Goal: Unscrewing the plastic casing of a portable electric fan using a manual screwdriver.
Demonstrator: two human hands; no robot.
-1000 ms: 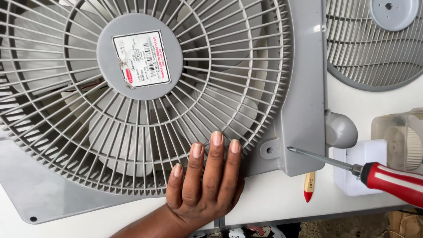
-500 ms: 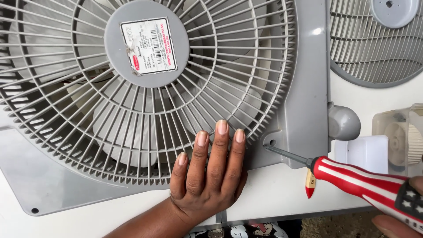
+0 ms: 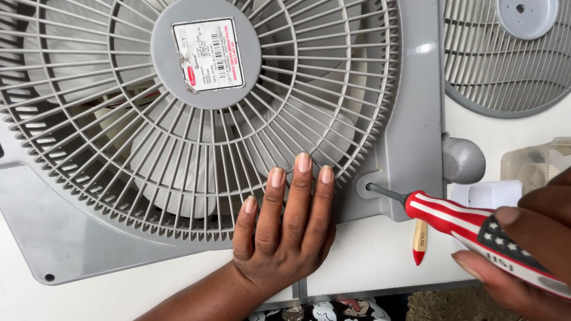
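1. Palm of left hand [image 3: 284,232] lies flat, fingers spread, on grey round plastic fan grille [image 3: 196,113].
2. Right hand [image 3: 523,249] wrapped around red-striped screwdriver [image 3: 470,229]; tip in screw hole of grey fan housing [image 3: 410,119], just right of left hand.
3. White surface [image 3: 369,261] beneath both.

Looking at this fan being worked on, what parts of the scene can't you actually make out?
All from the head view:
- Screwdriver tip: sunk in the hole of the fan housing, so no screw shows.
- Right hand: cut off by the right edge.
- Fan blades: only glimpsed through the grille.
- Second grille: cut off at the top right corner.
- Housing under the left hand: covered by the palm.
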